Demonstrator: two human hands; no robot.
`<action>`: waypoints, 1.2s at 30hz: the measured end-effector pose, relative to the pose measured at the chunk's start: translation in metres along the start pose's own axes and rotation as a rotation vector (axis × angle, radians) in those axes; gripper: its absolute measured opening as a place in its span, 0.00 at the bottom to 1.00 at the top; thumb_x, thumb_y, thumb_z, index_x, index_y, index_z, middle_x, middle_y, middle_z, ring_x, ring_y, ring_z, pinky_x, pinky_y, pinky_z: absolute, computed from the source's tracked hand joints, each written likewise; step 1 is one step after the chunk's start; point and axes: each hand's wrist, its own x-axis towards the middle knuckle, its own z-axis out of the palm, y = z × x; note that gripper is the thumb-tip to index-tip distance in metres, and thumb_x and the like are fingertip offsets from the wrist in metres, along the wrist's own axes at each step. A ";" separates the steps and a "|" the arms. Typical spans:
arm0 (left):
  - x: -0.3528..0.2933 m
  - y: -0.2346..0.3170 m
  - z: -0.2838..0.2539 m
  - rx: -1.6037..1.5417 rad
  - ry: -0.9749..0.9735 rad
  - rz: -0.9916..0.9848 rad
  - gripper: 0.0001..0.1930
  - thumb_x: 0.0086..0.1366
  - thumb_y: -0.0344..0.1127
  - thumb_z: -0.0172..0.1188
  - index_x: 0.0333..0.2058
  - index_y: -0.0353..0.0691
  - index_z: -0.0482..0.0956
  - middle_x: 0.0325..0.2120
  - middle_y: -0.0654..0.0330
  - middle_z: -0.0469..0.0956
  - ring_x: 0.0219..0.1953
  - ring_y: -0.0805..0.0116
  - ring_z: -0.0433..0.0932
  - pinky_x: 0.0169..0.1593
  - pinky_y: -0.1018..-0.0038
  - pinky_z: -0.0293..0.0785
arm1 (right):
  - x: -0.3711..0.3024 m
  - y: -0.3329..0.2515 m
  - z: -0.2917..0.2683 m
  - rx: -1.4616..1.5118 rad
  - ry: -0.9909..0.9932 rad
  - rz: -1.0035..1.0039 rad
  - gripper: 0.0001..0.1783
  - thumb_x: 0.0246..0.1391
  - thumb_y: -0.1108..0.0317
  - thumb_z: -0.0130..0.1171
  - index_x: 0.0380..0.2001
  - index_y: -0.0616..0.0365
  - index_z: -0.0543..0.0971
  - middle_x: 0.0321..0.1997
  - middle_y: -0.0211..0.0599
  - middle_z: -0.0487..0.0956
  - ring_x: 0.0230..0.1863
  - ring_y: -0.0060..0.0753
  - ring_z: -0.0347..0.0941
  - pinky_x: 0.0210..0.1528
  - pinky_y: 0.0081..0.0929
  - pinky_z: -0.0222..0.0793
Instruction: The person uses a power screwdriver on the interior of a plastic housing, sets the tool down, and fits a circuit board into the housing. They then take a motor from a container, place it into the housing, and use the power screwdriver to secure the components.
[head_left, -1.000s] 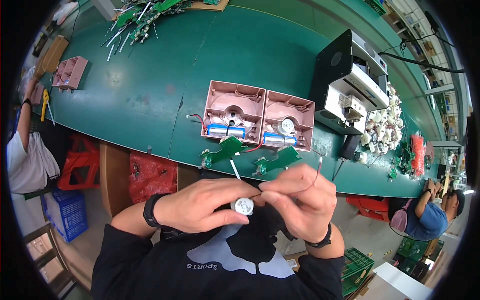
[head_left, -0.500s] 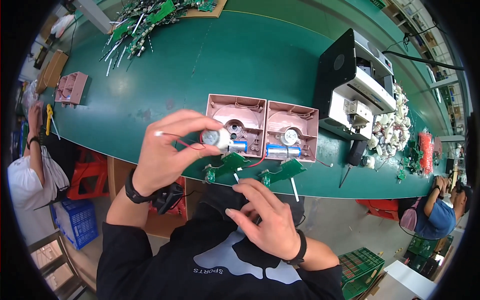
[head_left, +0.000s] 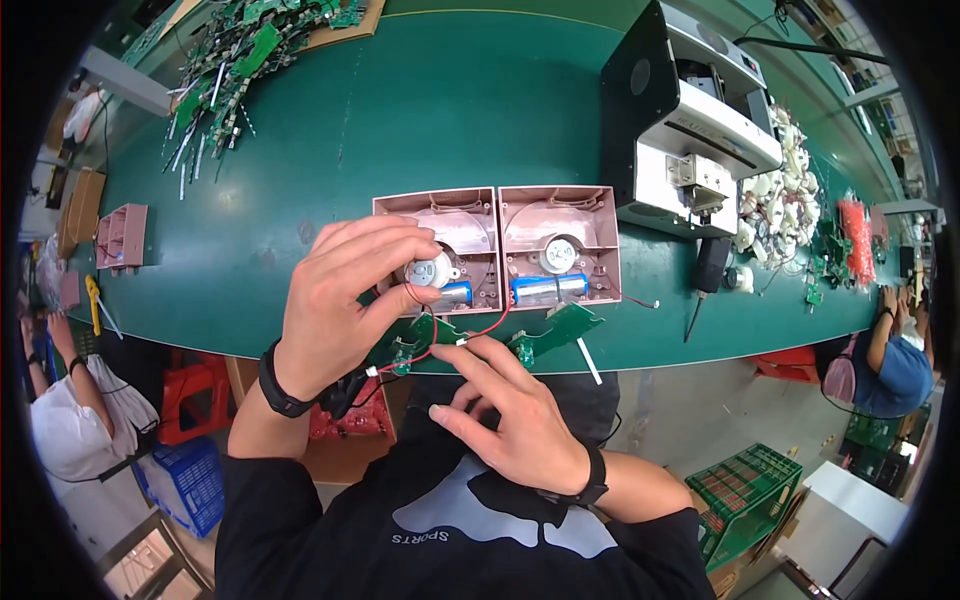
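My left hand pinches a round white motor between thumb and fingers, over the left compartment of a pink plastic housing. Red and dark wires trail from it to a white plug. A blue cylindrical battery lies just beside it, partly hidden by the hand. The adjoining pink housing holds a similar motor and a blue battery. Green circuit boards hang at the front on wires. My right hand is open, its fingertips near the left board and the wires.
A black and white machine stands at right, with a screwdriver-like tool and a heap of white motors by it. Circuit boards pile up at far left. Another pink housing sits left. Co-workers sit on both sides.
My left hand has lowered the motor into the left housing, and its wire plug now hangs below. My right hand has shifted slightly, its fingers closer to the wires. The view has shifted somewhat.
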 end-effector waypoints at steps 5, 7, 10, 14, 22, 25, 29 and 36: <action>-0.001 0.002 0.002 0.059 -0.003 0.022 0.18 0.52 0.33 0.76 0.43 0.40 0.85 0.44 0.60 0.87 0.49 0.58 0.84 0.49 0.66 0.75 | -0.003 -0.001 -0.002 0.046 -0.009 -0.016 0.31 0.58 0.73 0.71 0.64 0.63 0.74 0.63 0.47 0.70 0.33 0.22 0.82 0.35 0.21 0.81; -0.003 0.007 0.005 0.127 0.024 0.026 0.18 0.54 0.36 0.76 0.43 0.42 0.85 0.44 0.63 0.86 0.44 0.62 0.84 0.46 0.68 0.74 | -0.004 -0.001 -0.003 0.052 -0.014 -0.020 0.31 0.58 0.73 0.71 0.64 0.63 0.74 0.62 0.47 0.70 0.33 0.22 0.82 0.35 0.21 0.81; -0.003 0.016 0.010 0.212 0.044 0.031 0.17 0.53 0.36 0.76 0.43 0.43 0.85 0.44 0.64 0.86 0.42 0.64 0.84 0.44 0.69 0.74 | -0.004 0.000 -0.004 0.059 -0.013 -0.046 0.31 0.57 0.72 0.71 0.63 0.63 0.74 0.61 0.47 0.71 0.32 0.22 0.82 0.35 0.22 0.81; 0.002 0.020 0.013 0.289 0.056 0.034 0.17 0.53 0.36 0.76 0.42 0.44 0.85 0.43 0.65 0.85 0.40 0.66 0.84 0.41 0.70 0.73 | -0.004 0.000 -0.006 0.035 -0.043 -0.044 0.32 0.57 0.71 0.72 0.63 0.63 0.75 0.60 0.47 0.71 0.32 0.23 0.82 0.36 0.22 0.81; 0.008 0.015 0.011 0.322 0.012 0.073 0.15 0.53 0.36 0.76 0.40 0.44 0.85 0.43 0.66 0.85 0.40 0.66 0.84 0.40 0.69 0.73 | -0.003 0.003 -0.008 0.052 -0.037 -0.072 0.32 0.56 0.70 0.72 0.64 0.62 0.74 0.60 0.48 0.71 0.33 0.25 0.82 0.37 0.23 0.81; 0.006 0.009 0.012 0.332 0.014 0.115 0.15 0.53 0.36 0.76 0.39 0.44 0.85 0.43 0.66 0.85 0.40 0.65 0.84 0.39 0.69 0.73 | -0.004 0.004 -0.009 0.045 -0.039 -0.073 0.33 0.56 0.70 0.73 0.64 0.62 0.74 0.61 0.47 0.71 0.33 0.25 0.82 0.37 0.24 0.81; 0.005 0.005 0.012 0.337 0.018 0.179 0.14 0.53 0.35 0.76 0.38 0.44 0.85 0.42 0.67 0.85 0.39 0.64 0.83 0.39 0.68 0.73 | -0.004 0.007 -0.010 0.048 -0.041 -0.076 0.34 0.56 0.69 0.73 0.64 0.62 0.73 0.61 0.47 0.71 0.33 0.26 0.82 0.37 0.24 0.81; 0.012 0.012 0.008 0.310 -0.054 0.093 0.13 0.53 0.33 0.75 0.37 0.43 0.83 0.38 0.66 0.84 0.38 0.64 0.82 0.39 0.67 0.73 | -0.007 0.007 -0.010 0.006 -0.048 -0.083 0.33 0.56 0.69 0.73 0.63 0.62 0.74 0.62 0.48 0.71 0.34 0.26 0.82 0.36 0.24 0.81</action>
